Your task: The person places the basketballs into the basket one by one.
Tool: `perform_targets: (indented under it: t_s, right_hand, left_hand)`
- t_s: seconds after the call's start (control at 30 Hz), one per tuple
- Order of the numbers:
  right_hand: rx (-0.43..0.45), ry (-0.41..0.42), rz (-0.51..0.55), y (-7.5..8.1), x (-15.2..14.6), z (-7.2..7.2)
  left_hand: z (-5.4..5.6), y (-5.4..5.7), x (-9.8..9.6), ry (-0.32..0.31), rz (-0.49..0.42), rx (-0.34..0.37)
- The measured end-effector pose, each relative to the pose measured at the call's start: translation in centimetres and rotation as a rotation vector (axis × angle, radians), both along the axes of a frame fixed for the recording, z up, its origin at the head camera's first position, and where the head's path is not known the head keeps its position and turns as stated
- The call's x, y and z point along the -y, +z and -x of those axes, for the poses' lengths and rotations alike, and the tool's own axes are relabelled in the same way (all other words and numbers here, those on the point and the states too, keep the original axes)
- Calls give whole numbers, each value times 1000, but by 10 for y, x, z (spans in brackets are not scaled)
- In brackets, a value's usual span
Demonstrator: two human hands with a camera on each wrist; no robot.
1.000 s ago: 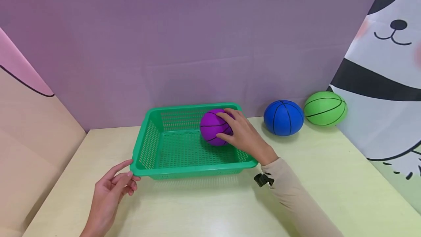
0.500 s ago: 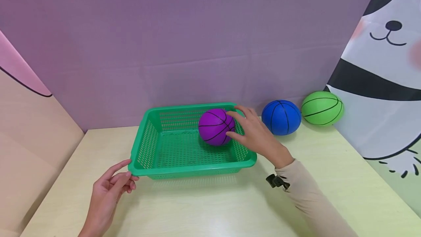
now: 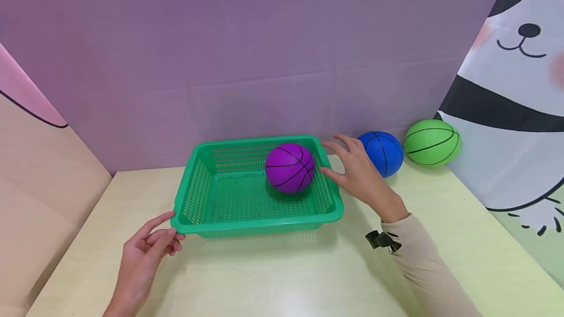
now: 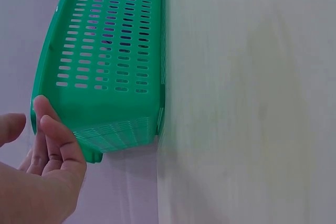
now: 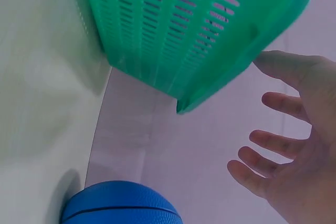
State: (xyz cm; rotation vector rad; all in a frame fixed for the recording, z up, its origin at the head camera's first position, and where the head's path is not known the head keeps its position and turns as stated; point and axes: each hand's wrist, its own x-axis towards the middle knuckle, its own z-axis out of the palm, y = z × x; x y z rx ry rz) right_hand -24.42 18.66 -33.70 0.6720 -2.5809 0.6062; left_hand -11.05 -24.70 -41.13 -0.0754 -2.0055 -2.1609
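A green plastic basket [image 3: 246, 227] with slotted walls stands on the table, and a purple mini basketball [image 3: 290, 168] rests in its right half. My left hand [image 3: 142, 258] holds the basket's near left corner. In the left wrist view, its fingers [image 4: 58, 145] curl under the rim while the thumb lies on the other side. My right hand [image 3: 359, 170] holds nothing, its fingers spread beside the basket's right rim. Behind that hand, partly covered by it, sits a blue mini basketball [image 3: 384, 153], seen also at the bottom of the right wrist view.
A light green ball [image 3: 433, 142] lies to the right of the blue one, by the wall. The pale wooden table [image 3: 264, 278] ends at a purple backdrop [image 3: 246, 62]. A panda print [image 3: 520, 97] covers the right wall.
My right hand has let go of the purple ball and drawn back to the right, out over the basket's rim. The ball stays in the basket. My left hand keeps its place.
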Motion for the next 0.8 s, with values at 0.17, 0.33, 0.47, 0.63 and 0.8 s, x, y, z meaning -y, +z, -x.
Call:
perform_targets:
  t_s: [0.17,0.33,0.47,0.63,0.8]
  right_hand:
    - [-12,-23,15,1,-7,4]
    - [-45,-52,33,4,-19,7]
    - [-59,-72,54,7,-27,8]
    - [-64,-121,75,9,-36,11]
    - [-60,-177,104,7,-50,17]
  left_hand:
    - [-1,-2,1,-4,2,3]
    - [0,-3,1,-47,-4,-16]
    - [0,-3,3,-79,-13,-29]
    - [-1,-3,4,-101,-26,-30]
    - [-1,-3,4,-99,-26,-31]
